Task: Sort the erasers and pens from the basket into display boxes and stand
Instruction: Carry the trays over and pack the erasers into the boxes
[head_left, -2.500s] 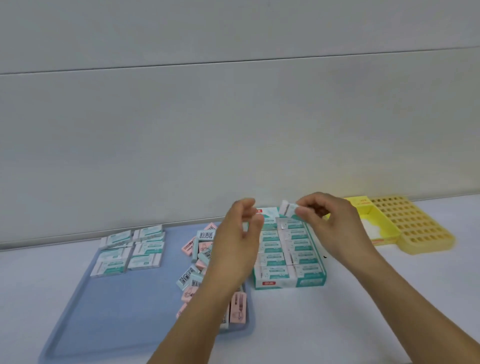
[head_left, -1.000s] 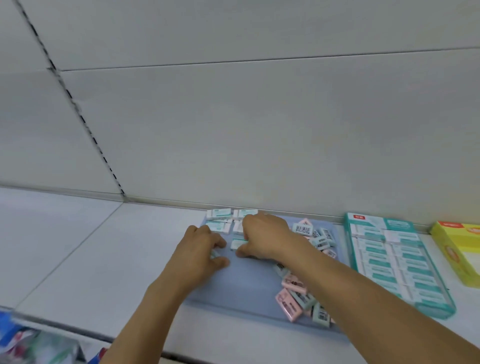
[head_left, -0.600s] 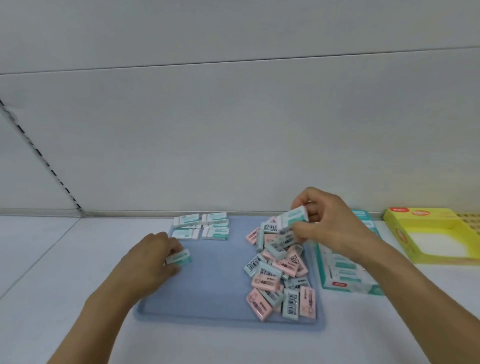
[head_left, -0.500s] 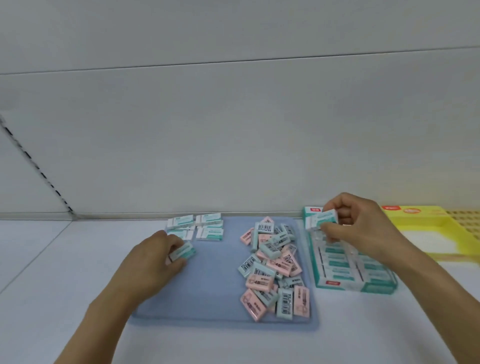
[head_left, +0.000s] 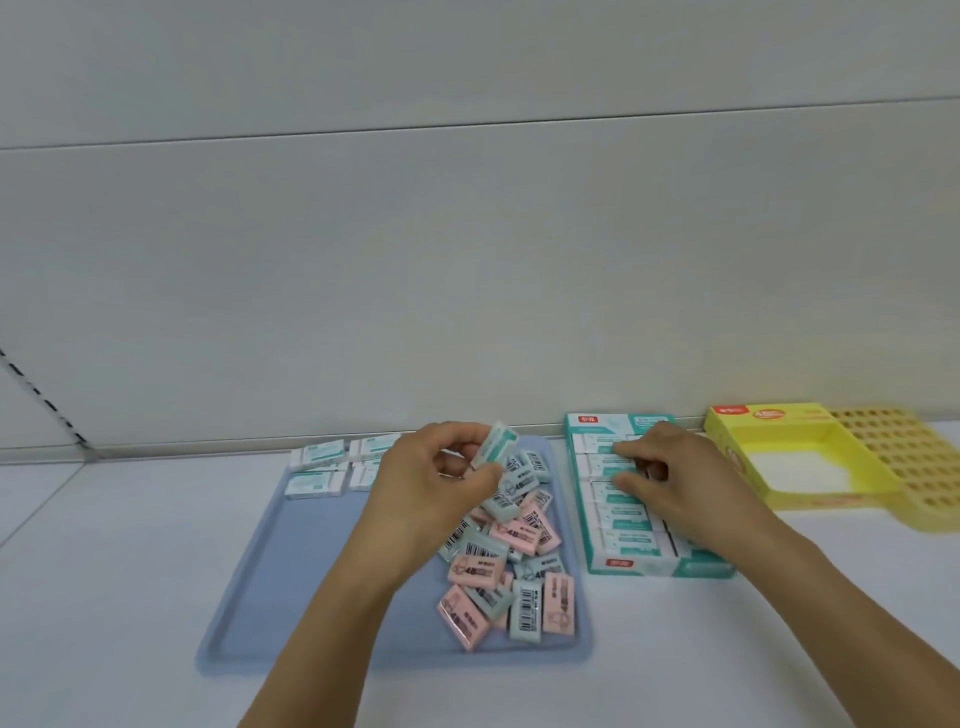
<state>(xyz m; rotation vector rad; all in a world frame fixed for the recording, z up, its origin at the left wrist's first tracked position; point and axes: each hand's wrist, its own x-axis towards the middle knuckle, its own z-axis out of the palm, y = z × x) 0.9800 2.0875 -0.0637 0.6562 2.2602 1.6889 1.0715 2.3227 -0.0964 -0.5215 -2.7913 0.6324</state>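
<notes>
My left hand (head_left: 434, 480) holds a teal-and-white eraser (head_left: 497, 441) up above the blue tray (head_left: 311, 577). A heap of pink and teal erasers (head_left: 511, 561) lies on the tray's right side. Several teal-and-white erasers (head_left: 332, 467) lie in rows at the tray's far left corner. My right hand (head_left: 670, 478) rests fingers-down inside the teal display box (head_left: 654, 564), pressing on the rows of erasers packed there; whether it still grips one is hidden by the fingers.
A yellow display box (head_left: 857, 467), with nothing in it, stands to the right of the teal one. A yellow grid stand (head_left: 919, 467) with many holes lies beyond it at the far right. A grey wall runs just behind everything.
My right hand carried its eraser from above the teal box down into it. My left hand lifted an eraser from the tray's left part and brought it rightwards above the heap.
</notes>
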